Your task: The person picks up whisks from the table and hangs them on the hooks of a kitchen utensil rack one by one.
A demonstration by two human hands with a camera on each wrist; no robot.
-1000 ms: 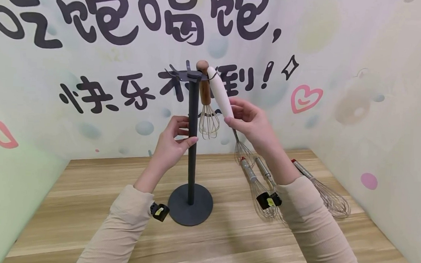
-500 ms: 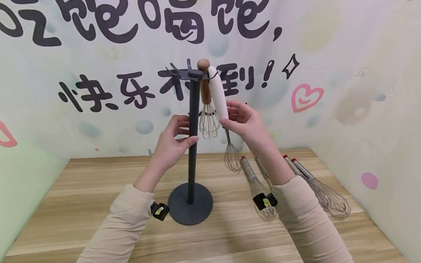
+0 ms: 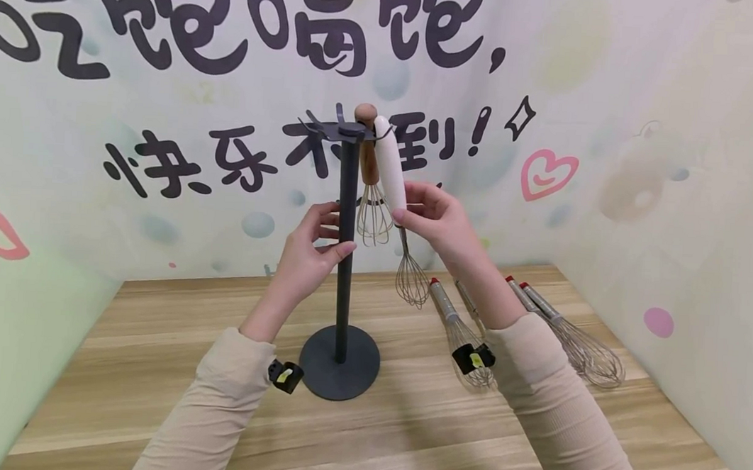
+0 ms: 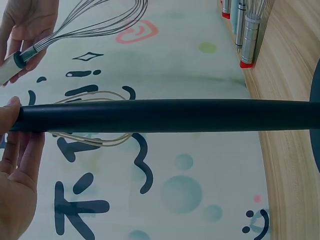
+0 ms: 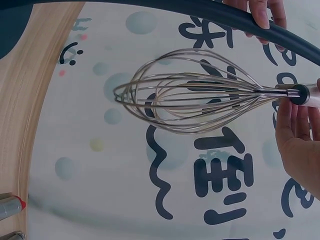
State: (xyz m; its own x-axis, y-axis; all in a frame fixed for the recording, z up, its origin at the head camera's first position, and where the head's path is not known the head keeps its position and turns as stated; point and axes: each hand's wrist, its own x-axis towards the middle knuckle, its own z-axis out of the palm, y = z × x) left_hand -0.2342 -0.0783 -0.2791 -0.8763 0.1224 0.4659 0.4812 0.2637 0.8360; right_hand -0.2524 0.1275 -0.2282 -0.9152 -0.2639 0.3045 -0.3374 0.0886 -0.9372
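A dark stand with a round base and a hooked top rises from the table. My left hand grips its pole, thumb in front and fingers behind. My right hand pinches the lower end of the white handle of a whisk. That handle's top sits at a hook of the stand, and its wire head hangs below my fingers. Close beside it, a wooden-handled whisk hangs from the stand. In the left wrist view the pole runs across, the white-handled whisk above it.
On the table, right of the stand, lies a metal whisk with a red tip. Further metal whisks lie beyond my right forearm, partly hidden by it. A printed wall cloth stands behind the table.
The white-handled whisk has swung from a slant to nearly upright, its wire head moving left toward the pole. My right hand moved slightly left with it; my left hand stayed on the pole.
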